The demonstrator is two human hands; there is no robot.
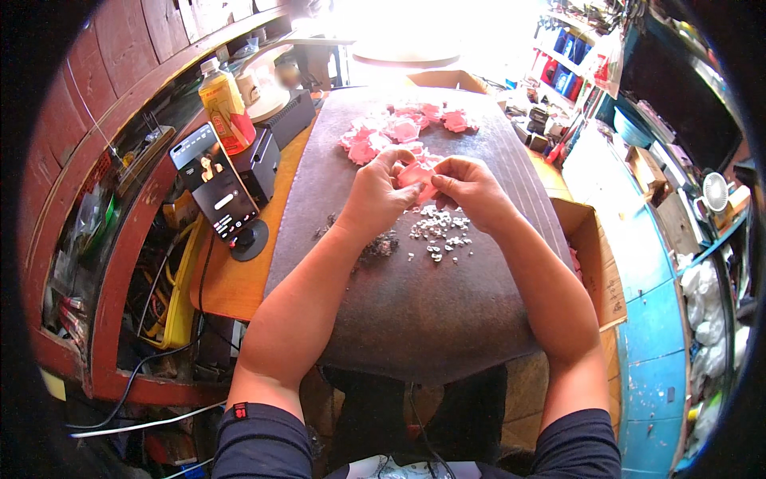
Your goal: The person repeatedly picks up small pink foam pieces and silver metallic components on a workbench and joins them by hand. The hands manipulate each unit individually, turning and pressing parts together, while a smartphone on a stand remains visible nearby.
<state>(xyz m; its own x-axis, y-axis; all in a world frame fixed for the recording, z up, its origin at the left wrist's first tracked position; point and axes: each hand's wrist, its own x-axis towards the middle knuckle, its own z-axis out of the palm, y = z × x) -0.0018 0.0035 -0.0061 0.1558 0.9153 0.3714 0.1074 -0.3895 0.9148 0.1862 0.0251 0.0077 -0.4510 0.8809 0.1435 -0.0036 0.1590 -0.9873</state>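
Note:
Between my hands, above the middle of the dark board, is a pink flower-shaped piece. My left hand is closed on its left side with thumb and fingers. My right hand pinches its right edge. More pink flower-shaped pieces lie in a loose heap just beyond. Below my hands is a scatter of small, shiny whitish parts. Beside them, partly behind my left forearm, sits a pile of small dark parts. My fingers hide part of the held piece.
The dark board rests on an orange-brown table. At left, a phone leans on a round stand, near a yellow bottle and a black box. An open cardboard box stands at the right, by cluttered shelves.

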